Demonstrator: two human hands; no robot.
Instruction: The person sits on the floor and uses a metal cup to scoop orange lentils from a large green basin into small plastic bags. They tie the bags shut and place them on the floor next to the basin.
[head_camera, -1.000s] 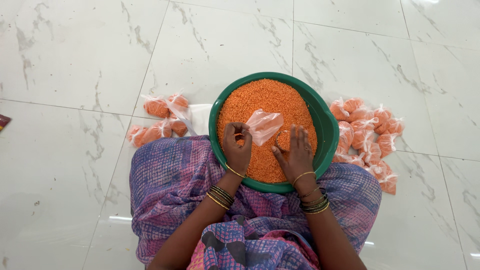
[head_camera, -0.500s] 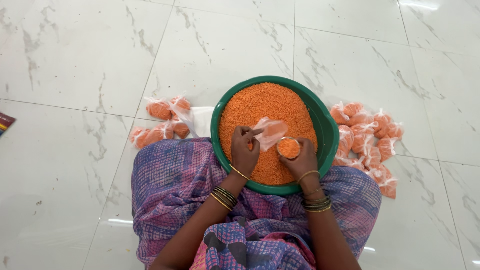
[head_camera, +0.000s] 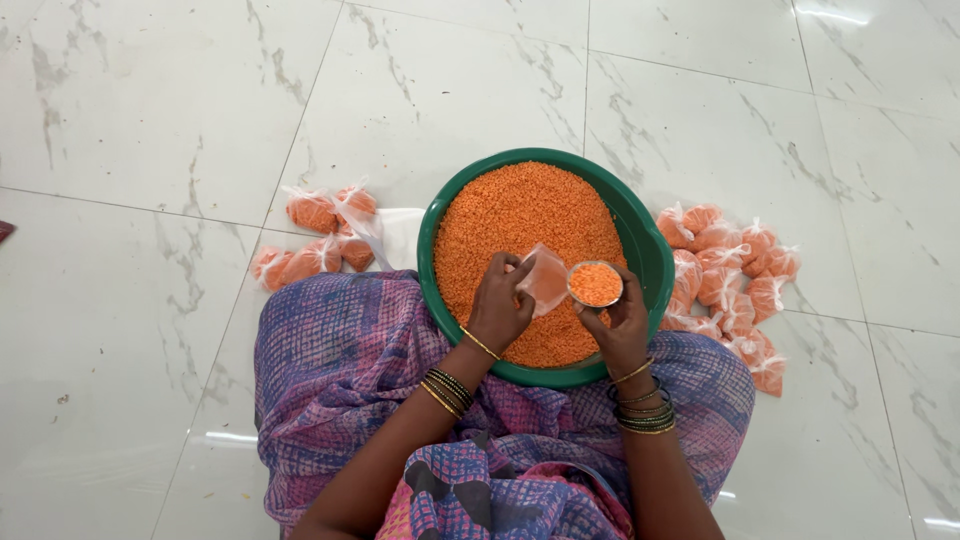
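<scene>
While small tied packets of orange lentils (head_camera: 318, 235) lie on the marble floor (head_camera: 150, 120) at the left, the left hand (head_camera: 500, 305) pinches a clear plastic bag (head_camera: 547, 280) over the green basin (head_camera: 645, 250) of lentils. Beside it, the right hand (head_camera: 622, 318) grips a small full cup (head_camera: 596, 284). More filled packets (head_camera: 730, 275) cluster right of the basin.

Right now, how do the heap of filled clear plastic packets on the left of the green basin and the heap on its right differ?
The left heap of packets is small and loosely scattered; the right heap of packets holds far more, packed tightly. The left heap lies beside flat clear plastic; the right heap shows none. Both hold orange lentils and rest on the white marble floor beside the green basin.
</scene>
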